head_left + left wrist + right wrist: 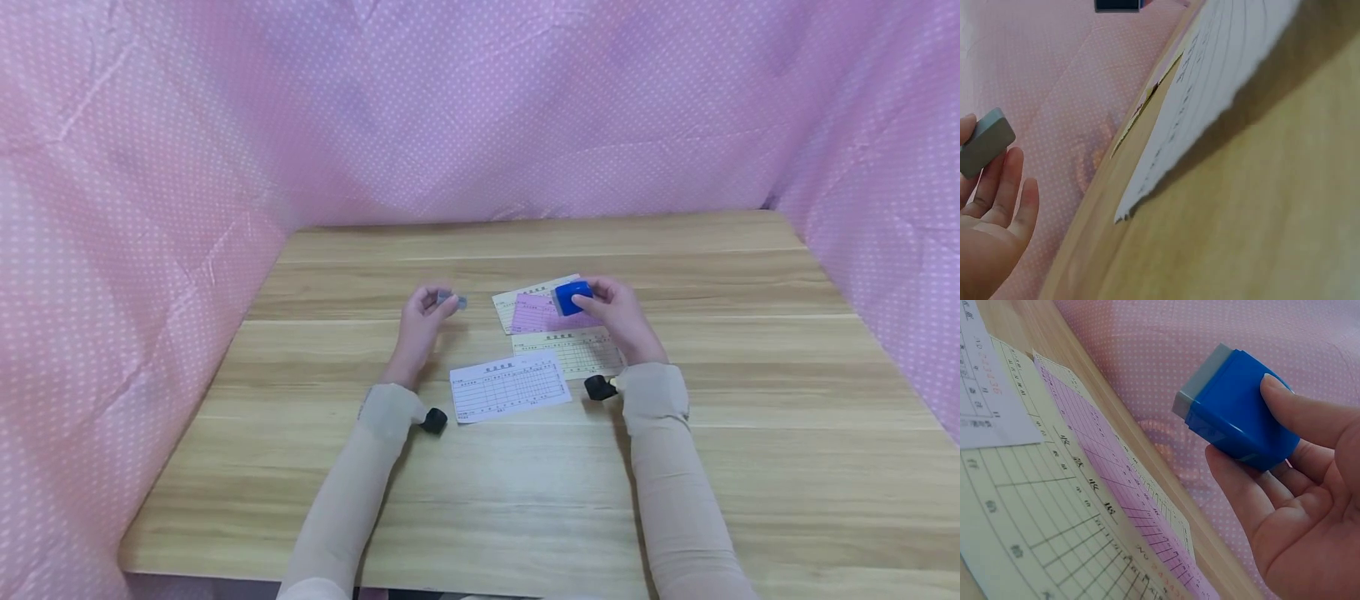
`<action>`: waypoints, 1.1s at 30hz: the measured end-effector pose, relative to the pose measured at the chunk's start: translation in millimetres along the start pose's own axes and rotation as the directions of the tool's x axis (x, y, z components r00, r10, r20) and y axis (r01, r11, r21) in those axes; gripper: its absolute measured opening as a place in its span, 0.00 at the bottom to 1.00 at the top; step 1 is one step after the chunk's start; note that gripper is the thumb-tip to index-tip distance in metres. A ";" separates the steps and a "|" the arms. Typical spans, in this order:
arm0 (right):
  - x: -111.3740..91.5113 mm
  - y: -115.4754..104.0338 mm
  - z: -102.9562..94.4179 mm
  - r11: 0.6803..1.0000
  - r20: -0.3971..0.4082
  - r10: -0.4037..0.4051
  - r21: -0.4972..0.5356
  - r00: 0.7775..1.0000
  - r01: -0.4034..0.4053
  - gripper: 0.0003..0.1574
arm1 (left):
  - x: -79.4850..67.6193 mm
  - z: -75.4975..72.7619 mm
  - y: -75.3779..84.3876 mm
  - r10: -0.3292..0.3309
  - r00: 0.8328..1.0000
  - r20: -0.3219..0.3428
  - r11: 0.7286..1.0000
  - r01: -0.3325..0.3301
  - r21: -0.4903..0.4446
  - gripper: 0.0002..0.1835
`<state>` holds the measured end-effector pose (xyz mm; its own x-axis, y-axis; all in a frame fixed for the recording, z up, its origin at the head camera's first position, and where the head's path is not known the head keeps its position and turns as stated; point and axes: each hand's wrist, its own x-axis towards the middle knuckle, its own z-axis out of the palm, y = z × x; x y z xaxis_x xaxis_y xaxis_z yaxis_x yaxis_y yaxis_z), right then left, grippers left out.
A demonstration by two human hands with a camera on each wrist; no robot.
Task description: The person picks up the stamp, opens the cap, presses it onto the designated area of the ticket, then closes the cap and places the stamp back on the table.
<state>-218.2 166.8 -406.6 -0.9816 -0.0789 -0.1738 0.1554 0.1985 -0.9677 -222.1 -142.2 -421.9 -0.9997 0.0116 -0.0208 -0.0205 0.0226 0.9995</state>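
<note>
In my right hand (pixel 626 323) I hold a blue self-inking stamp (pixel 1244 415), pinched between thumb and fingers above the paper slips. Its grey end faces left, toward the other hand. My left hand (pixel 418 332) pinches a small grey cap (pixel 986 144) by its sides, to the left of the slips. Cap and stamp are apart. Under and beside the stamp lie a purple receipt slip (pixel 532 315) and a pale yellow slip (pixel 570 354). Nearest to me is a white slip (pixel 510 387), overlapping the yellow one.
Another pale slip (pixel 504 307) lies at the back, partly under the purple one. The slips rest on a wood-grain table (pixel 487 500). Pink dotted cloth (pixel 480 108) hangs behind it and at both sides. Black wrist cameras (pixel 433 421) sit on both sleeves.
</note>
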 end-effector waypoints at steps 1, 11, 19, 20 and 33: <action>0.2 0.7 -0.3 1.000 0.003 -0.003 -0.006 1.000 0.003 0.26 | -0.1 -0.7 -0.9 -0.005 1.000 0.002 1.000 0.005 -0.003 0.22; 1.5 3.8 -1.6 1.000 0.004 -0.009 0.009 1.000 0.009 0.26 | 0.8 -7.4 -8.7 -0.029 0.998 0.060 0.989 0.020 0.146 0.19; 1.8 4.7 -2.3 1.000 0.000 -0.002 0.018 1.000 0.002 0.26 | 2.5 -15.9 -12.8 -0.038 0.996 0.077 0.965 0.016 0.261 0.20; 1.8 5.1 -2.6 1.000 0.001 -0.002 0.018 1.000 0.002 0.26 | 2.9 -17.5 -13.7 -0.041 0.996 0.073 0.964 0.020 0.265 0.20; 4.2 8.2 -2.2 1.000 0.026 0.010 -0.004 1.000 -0.010 0.27 | 5.3 -25.0 -23.4 -0.081 0.986 0.146 0.924 0.019 0.383 0.19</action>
<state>-221.2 170.2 -414.9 -0.9769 -0.1019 -0.1879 0.1644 0.2034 -0.9652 -227.2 -167.7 -444.8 -0.9823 0.1555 -0.1049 -0.0337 0.4039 0.9142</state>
